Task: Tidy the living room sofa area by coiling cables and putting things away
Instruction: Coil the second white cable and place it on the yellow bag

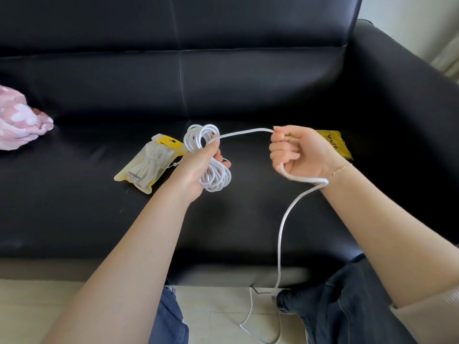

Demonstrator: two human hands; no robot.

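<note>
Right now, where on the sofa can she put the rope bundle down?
Bare seat lies between the pink blanket and the yellow packet, and along the front edge. It is crowded round her hands, between both packets.

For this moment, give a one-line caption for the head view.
Left hand holds coiled white cable over black sofa; right hand feeds its loose end.

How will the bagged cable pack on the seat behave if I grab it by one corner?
The pouch looks like soft, thin plastic, so it would probably sag and fold rather than stay flat. The coil inside appears loose and may slide toward the low end. It is likely light, and perhaps slick against the leather sofa if pushed.
</note>
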